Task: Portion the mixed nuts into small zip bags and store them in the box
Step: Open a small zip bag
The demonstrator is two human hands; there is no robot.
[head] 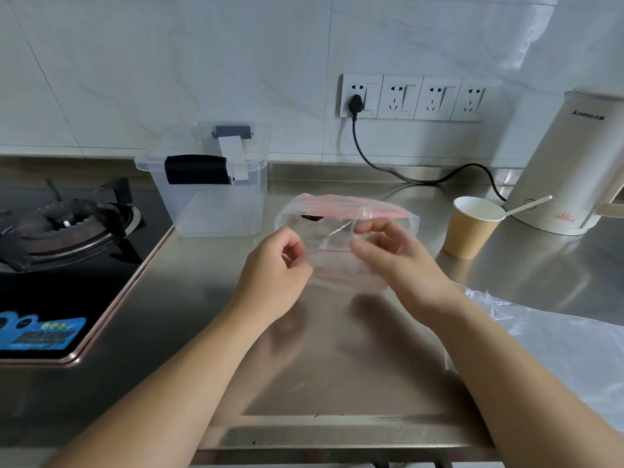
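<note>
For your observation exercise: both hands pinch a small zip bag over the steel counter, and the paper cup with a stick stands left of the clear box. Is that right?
Not quite. In the head view the paper cup stands to the right of the clear box, near the kettle. Both the left hand and right hand do pinch the zip bag.

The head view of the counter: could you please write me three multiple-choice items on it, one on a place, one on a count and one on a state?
1. Where is the paper cup?
A. Between the stack of bags and the kettle
B. On the stove
C. Inside the box

2. How many wall sockets have a plug in them?
A. None
B. One
C. Three

3. What are the left hand and right hand doing?
A. Resting flat
B. Pinching one zip bag
C. Lifting the box

Answers: 1 A, the cup stands between them; 2 B, only the leftmost holds a black plug; 3 B, the fingers pinch its red-lined top.
</note>
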